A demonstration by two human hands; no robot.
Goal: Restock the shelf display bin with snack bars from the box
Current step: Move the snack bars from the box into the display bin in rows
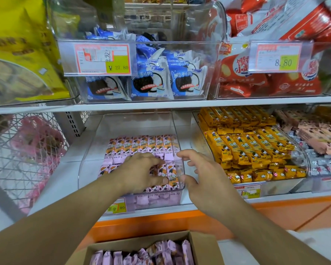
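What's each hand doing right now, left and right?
Left hand: fingers curled down onto the purple-wrapped snack bars in the clear plastic display bin, gripping them.
Right hand: open, loosely curled, holding nothing.

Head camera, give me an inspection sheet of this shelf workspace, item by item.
Surface: white lower shelf with an orange base.
Job's things: clear bin part-filled with rows of purple bars; open box below, holding more purple bars.
Clutter: nothing seen.
Grippers: left hand rests on the bars in the bin, fingers curled; whether it grips one cannot be told. Right hand hovers open at the bin's right wall, holding nothing.
Cables: nothing seen.
Surroundings: yellow bars in the neighbouring bin; blue cookie packs and red packs above; price tags; wire rack at left.
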